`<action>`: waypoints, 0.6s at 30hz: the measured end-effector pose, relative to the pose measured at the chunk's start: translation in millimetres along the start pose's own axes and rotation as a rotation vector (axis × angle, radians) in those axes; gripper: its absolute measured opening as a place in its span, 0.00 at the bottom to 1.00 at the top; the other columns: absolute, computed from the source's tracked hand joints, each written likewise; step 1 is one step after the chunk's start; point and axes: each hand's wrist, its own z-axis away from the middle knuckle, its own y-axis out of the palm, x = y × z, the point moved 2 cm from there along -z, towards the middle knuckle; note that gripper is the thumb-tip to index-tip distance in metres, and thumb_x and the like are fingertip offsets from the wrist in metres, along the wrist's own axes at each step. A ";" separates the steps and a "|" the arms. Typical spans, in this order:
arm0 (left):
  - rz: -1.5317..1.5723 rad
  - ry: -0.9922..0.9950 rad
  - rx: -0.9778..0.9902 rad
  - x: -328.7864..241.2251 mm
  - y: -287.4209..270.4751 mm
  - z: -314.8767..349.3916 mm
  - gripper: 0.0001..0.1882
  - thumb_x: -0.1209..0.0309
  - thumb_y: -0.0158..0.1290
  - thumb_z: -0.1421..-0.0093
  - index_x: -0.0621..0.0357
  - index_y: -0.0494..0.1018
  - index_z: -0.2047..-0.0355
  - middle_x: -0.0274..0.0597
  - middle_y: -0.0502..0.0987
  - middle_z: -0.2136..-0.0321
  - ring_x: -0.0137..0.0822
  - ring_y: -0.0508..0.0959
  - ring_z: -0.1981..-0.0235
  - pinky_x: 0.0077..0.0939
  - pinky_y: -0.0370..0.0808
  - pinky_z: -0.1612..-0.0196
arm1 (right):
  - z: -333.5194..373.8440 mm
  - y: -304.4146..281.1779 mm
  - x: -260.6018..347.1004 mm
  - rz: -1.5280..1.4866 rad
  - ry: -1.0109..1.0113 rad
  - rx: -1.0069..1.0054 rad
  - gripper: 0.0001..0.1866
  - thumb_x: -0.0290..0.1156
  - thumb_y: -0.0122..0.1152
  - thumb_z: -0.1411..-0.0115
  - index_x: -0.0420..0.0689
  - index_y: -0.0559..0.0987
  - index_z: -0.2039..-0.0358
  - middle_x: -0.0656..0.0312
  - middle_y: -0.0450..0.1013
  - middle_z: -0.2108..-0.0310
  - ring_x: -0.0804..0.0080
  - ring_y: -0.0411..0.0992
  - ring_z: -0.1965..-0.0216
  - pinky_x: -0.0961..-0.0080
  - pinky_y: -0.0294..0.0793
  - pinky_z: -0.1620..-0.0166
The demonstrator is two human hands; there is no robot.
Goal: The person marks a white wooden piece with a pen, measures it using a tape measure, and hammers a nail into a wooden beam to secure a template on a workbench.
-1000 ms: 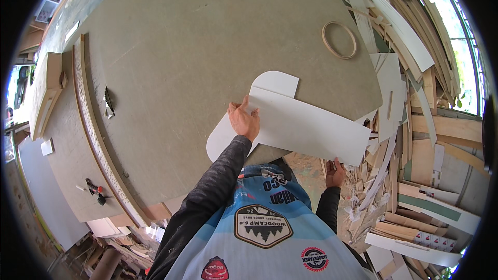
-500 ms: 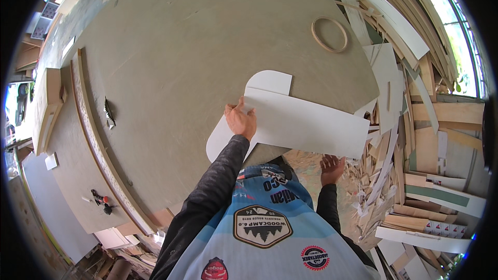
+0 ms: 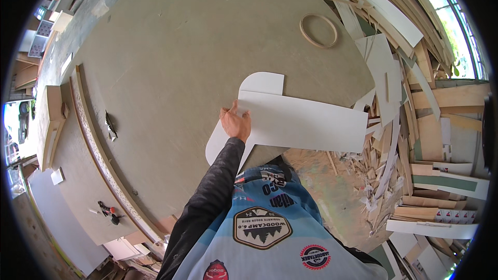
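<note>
Fingers spread, my left hand [image 3: 235,123] lies on the left end of a long white panel [image 3: 306,119] and holds nothing. That panel rests across another flat white board, whose rounded end [image 3: 260,83] shows beyond it. A second rounded white part [image 3: 217,146] sticks out on the near side, partly under my left wrist and forearm; whether both parts are one piece I cannot tell. The long panel's right end reaches past the table edge. My right hand is out of the picture; only a dark sleeve shows beside my shirt at the lower right.
The broad grey-brown tabletop [image 3: 171,57] carries a wooden ring [image 3: 318,31] at the far right. On the left lie a long curved strip [image 3: 98,150], a small dark jagged piece [image 3: 110,124] and a black-and-red tool [image 3: 109,211]. Offcuts [image 3: 381,171] and stacked boards crowd the right side.
My right hand, open below the long panel's right end before, has drawn back out of view. My left hand keeps its place on the panel. The view has shifted slightly.
</note>
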 end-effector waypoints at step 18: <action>-0.011 -0.022 0.030 -1.7 -3.7 -0.1 0.31 0.68 0.68 0.55 0.55 0.79 0.47 0.46 0.73 0.68 0.46 0.75 0.61 0.40 0.73 0.55 | 2.3 -20.9 -4.1 -0.150 0.133 0.129 0.21 0.45 0.58 0.37 0.38 0.82 0.72 0.47 0.78 0.76 0.61 0.73 0.78 0.64 0.70 0.71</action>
